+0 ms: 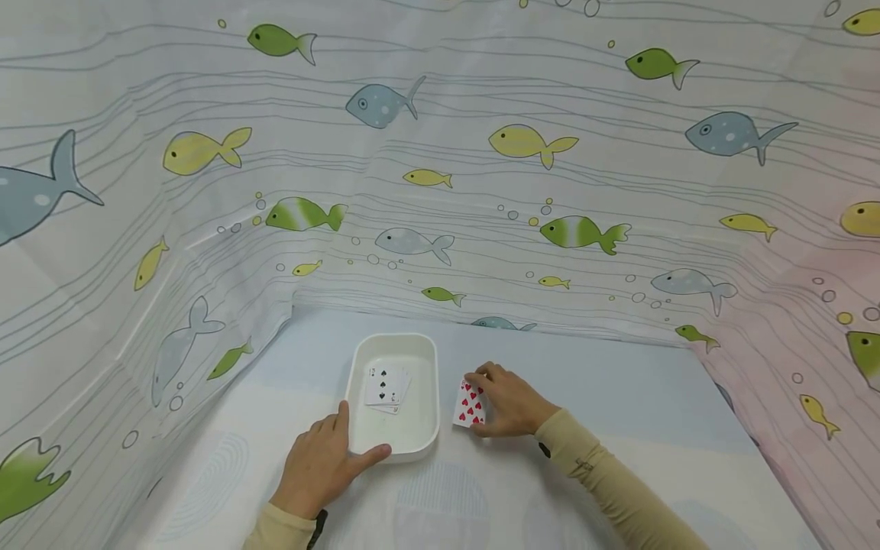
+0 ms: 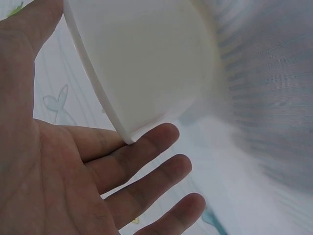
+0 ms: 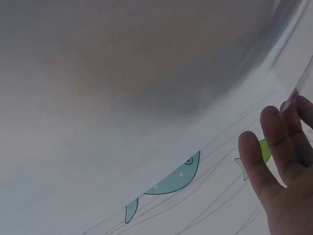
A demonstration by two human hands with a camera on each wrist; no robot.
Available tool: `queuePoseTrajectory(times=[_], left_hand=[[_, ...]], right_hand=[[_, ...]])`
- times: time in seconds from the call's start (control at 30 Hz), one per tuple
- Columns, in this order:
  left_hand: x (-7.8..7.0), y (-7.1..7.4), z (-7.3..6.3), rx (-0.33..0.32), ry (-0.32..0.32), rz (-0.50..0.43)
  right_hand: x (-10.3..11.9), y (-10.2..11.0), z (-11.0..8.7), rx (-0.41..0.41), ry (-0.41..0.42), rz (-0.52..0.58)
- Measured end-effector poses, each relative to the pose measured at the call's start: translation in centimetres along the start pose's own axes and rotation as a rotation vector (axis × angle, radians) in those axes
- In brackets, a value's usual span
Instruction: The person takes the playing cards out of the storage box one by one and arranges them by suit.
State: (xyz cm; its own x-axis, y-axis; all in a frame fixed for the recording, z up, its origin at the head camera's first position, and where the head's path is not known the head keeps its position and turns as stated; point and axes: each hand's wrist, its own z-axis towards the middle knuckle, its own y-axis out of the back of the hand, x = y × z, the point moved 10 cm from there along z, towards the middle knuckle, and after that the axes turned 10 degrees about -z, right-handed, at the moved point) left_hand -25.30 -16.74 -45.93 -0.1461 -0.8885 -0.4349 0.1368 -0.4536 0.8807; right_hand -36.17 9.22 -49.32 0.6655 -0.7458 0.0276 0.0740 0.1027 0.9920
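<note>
A white plastic tray [image 1: 431, 397] with rounded corners sits on the table. Inside it lie several overlapping playing cards [image 1: 383, 386], face up, a spade card on top. My left hand [image 1: 319, 462] rests against the tray's near left corner, its thumb along the near rim and its fingers spread at the left side; the left wrist view shows the tray's wall [image 2: 142, 58] beside those fingers. To the tray's right, my right hand [image 1: 512, 401] pinches a heart playing card [image 1: 470, 405] between thumb and fingers at its near and far ends. Whether more cards lie beneath it, I cannot tell.
A pale blue and white cloth [image 1: 584, 473] covers the table. Fish-printed sheeting [image 1: 467, 206] rises as walls at the back and both sides. The tray and the heart card stand a small gap apart.
</note>
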Motion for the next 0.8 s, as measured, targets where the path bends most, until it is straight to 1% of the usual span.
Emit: queuePoseTrajectory(times=[0.13, 0.2, 0.37, 0.57, 0.8], left_hand=[[0.0, 0.0, 0.0, 0.004, 0.001, -0.004], [-0.1, 0.0, 0.0, 0.004, 0.0, -0.005], [-0.1, 0.0, 0.0, -0.005, -0.003, -0.002], [-0.1, -0.1, 0.0, 0.006, 0.0, -0.001], [0.0, 0.1, -0.2, -0.004, 0.002, -0.002]], right_hand=[[-0.3, -1.2, -0.2, 0.062, 0.0, -0.02], [-0.3, -1.5, -0.3, 0.08, 0.007, -0.03], [0.0, -1.7, -0.4, 0.087, 0.036, -0.028], [0.1, -2.4, -0.6, 0.121, 0.034, -0.02], [0.2, -2.5, -0.7, 0.119, 0.039, -0.016]])
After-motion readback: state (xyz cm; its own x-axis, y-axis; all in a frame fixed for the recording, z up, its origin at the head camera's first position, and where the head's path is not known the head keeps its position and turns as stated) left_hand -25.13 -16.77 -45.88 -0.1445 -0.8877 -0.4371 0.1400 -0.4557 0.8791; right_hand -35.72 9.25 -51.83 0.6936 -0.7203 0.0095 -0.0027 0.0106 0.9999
